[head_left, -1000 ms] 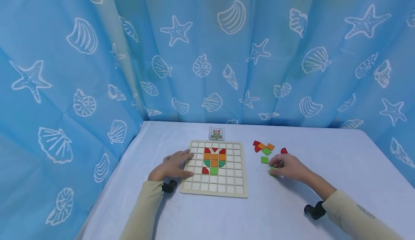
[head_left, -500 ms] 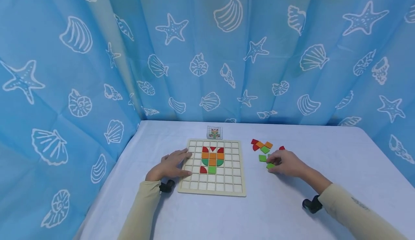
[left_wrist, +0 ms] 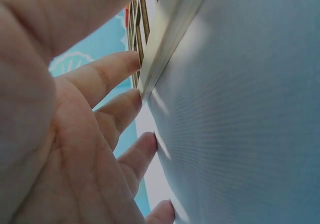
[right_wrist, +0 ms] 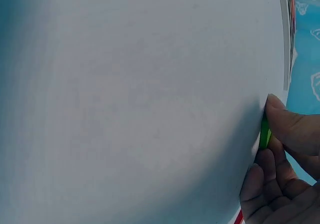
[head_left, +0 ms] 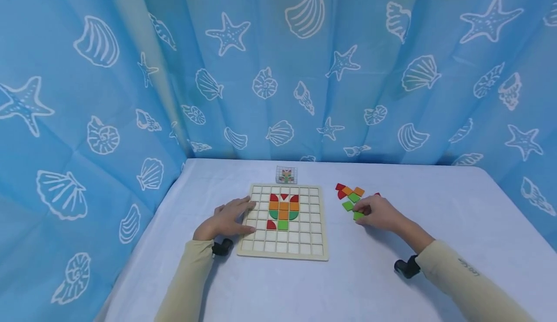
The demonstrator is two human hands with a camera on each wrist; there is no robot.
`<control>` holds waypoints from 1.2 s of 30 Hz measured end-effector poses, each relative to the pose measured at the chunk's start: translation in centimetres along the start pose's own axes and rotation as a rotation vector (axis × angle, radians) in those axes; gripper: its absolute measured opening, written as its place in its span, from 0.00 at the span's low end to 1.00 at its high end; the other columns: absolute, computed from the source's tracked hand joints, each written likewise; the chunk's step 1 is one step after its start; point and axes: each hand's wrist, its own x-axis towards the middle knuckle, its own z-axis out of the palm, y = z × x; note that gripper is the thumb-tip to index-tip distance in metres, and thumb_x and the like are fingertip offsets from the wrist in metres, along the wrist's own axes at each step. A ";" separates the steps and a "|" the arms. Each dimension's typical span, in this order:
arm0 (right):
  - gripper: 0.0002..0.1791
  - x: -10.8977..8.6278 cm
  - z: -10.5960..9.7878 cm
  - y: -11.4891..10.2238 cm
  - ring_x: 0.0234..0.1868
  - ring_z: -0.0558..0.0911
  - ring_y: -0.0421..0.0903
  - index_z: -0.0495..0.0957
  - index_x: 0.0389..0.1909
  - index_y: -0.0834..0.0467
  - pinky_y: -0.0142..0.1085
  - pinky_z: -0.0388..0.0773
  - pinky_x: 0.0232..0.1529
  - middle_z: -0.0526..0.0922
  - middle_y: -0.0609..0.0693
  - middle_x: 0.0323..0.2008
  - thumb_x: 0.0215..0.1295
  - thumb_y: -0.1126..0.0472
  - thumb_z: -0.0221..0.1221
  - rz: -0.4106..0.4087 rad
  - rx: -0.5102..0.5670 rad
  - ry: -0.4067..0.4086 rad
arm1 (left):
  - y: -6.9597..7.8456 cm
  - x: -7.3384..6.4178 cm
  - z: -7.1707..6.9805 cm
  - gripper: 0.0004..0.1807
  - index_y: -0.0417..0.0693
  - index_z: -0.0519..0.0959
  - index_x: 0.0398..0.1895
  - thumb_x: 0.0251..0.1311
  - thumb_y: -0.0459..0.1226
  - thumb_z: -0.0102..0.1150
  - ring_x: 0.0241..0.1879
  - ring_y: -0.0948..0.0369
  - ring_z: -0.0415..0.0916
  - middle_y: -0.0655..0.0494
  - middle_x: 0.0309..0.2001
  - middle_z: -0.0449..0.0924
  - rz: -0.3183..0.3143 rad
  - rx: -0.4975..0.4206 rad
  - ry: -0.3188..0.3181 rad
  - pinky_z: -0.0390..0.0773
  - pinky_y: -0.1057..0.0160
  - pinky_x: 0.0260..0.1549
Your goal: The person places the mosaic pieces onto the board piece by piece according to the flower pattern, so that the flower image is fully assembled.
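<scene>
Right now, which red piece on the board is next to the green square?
The lowest red piece in the head view, just left of the green square. The board's other three reds sit above the orange squares.

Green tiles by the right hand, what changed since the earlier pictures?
The right hand moved slightly forward, with the green tile in its fingers; the loose green square beside it turned. The left hand, grid board and tulip pattern stayed.

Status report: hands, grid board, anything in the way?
Left hand at left edge of grid board; right hand pinching green tile; board partly filled; loose tiles near right hand.
</scene>
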 end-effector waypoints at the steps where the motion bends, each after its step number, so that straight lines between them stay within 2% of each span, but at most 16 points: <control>1: 0.19 0.0 0.1 -0.1 0.40 0.79 0.45 0.84 0.47 0.60 0.40 0.84 0.43 0.84 0.49 0.38 0.54 0.63 0.72 0.004 -0.004 0.005 | 0.0 0.0 0.0 0.45 0.55 0.60 0.76 0.58 0.55 0.66 0.78 0.47 0.46 0.52 0.79 0.50 0.000 0.000 0.002 0.46 0.32 0.70; 11: 0.18 -0.1 0.8 -1.0 0.40 0.79 0.46 0.84 0.45 0.60 0.41 0.84 0.44 0.83 0.50 0.38 0.52 0.64 0.73 0.079 -0.022 0.014 | -0.6 0.1 0.5 0.45 0.57 0.61 0.76 0.57 0.55 0.67 0.78 0.49 0.46 0.53 0.79 0.51 -0.015 0.006 -0.003 0.47 0.33 0.70; 17: 0.16 0.0 0.5 -1.6 0.40 0.78 0.46 0.84 0.43 0.59 0.42 0.83 0.44 0.82 0.50 0.36 0.53 0.64 0.73 0.057 -0.048 0.011 | -0.8 0.1 0.3 0.45 0.55 0.61 0.75 0.56 0.54 0.68 0.78 0.48 0.47 0.52 0.79 0.51 -0.006 -0.001 0.014 0.47 0.31 0.70; 23: 0.17 0.0 -0.1 -1.1 0.40 0.78 0.47 0.83 0.43 0.60 0.42 0.84 0.44 0.82 0.51 0.37 0.51 0.66 0.73 0.048 -0.076 -0.005 | -0.3 0.6 0.6 0.45 0.57 0.61 0.76 0.56 0.55 0.68 0.78 0.49 0.46 0.53 0.79 0.51 0.014 -0.025 0.021 0.46 0.32 0.71; 31: 0.17 0.4 0.7 -1.2 0.41 0.77 0.47 0.80 0.42 0.57 0.41 0.84 0.43 0.81 0.50 0.38 0.51 0.65 0.73 0.049 -0.059 -0.014 | -0.6 0.1 0.6 0.45 0.57 0.61 0.76 0.56 0.55 0.67 0.78 0.48 0.47 0.52 0.79 0.51 -0.008 0.020 0.014 0.47 0.32 0.70; 36: 0.16 0.2 0.4 -1.4 0.42 0.78 0.47 0.77 0.41 0.56 0.42 0.84 0.44 0.81 0.51 0.40 0.53 0.66 0.72 0.037 -0.082 -0.025 | -0.6 0.3 0.6 0.44 0.57 0.62 0.75 0.56 0.56 0.67 0.78 0.48 0.48 0.52 0.79 0.52 0.019 0.007 0.025 0.48 0.32 0.70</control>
